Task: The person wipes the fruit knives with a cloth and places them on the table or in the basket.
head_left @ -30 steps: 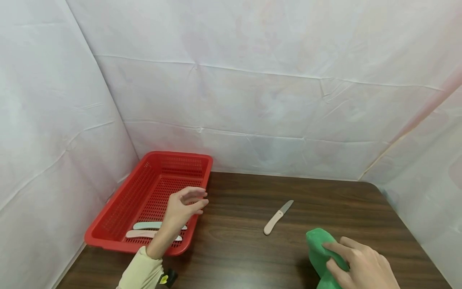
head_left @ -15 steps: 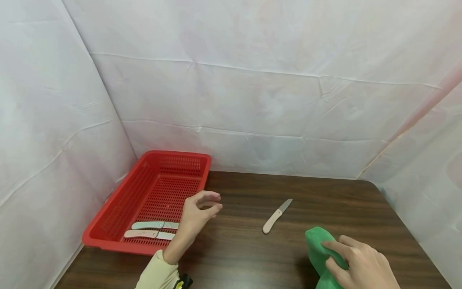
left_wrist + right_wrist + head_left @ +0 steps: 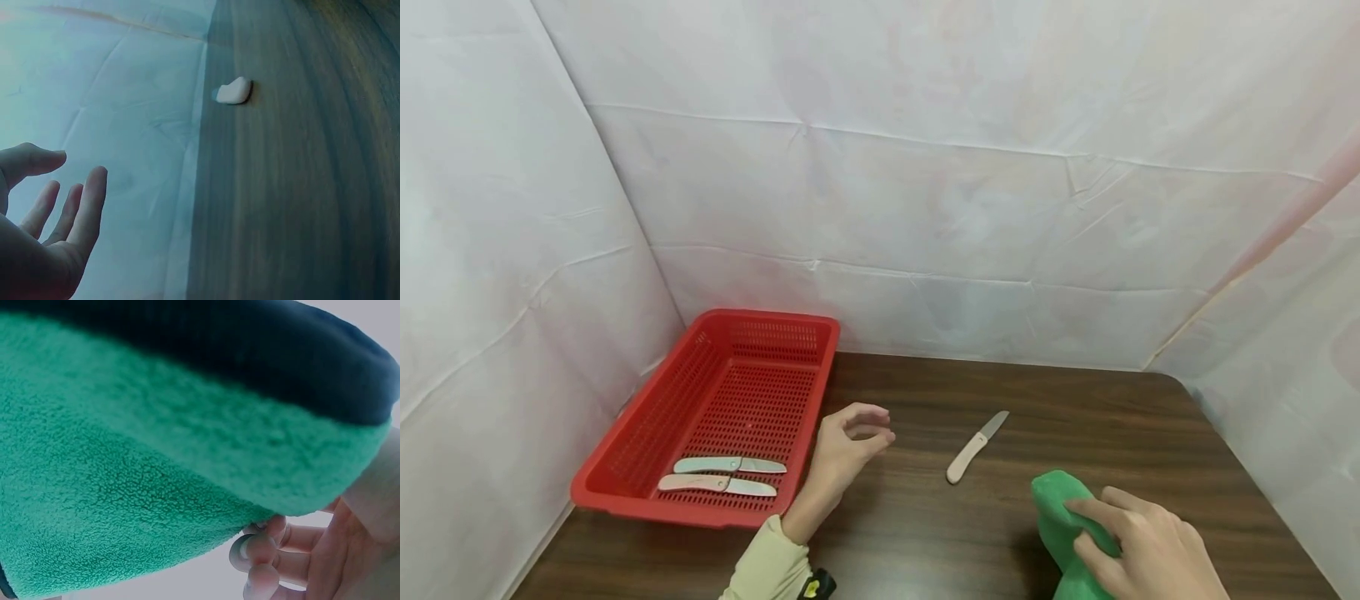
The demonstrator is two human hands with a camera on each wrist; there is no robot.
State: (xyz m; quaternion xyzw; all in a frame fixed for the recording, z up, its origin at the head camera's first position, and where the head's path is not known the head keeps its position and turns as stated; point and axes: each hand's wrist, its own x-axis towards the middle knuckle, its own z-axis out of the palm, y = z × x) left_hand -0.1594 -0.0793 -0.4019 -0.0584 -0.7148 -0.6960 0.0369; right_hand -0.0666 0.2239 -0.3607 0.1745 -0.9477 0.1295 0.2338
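Note:
My left hand [image 3: 842, 446] hangs over the table just right of the red basket, its fingers loosely bent and holding nothing. A small knife [image 3: 976, 447] with a pale pink handle lies on the table to its right, blade pointing away. In the left wrist view the left hand [image 3: 62, 231] is apart from the knife's pale handle [image 3: 235, 91]. My right hand [image 3: 1153, 546] pinches a green cloth [image 3: 1060, 521] between thumb and fingers near the front right. The right wrist view shows the fuzzy cloth [image 3: 125, 481] hanging in folds with a dark edge, covering part of the fingers.
The red basket [image 3: 831, 367] stands at the left. Inside it lie two knives side by side, one with a mint handle [image 3: 707, 465] and one with a pink handle [image 3: 692, 482]. White sheets [image 3: 925, 208] hang behind and beside the dark wooden table [image 3: 910, 533].
My left hand has moved right, from over the basket's right edge to over the table, uncovering the knives' blades in the basket. The right hand and green cloth stay nearly still.

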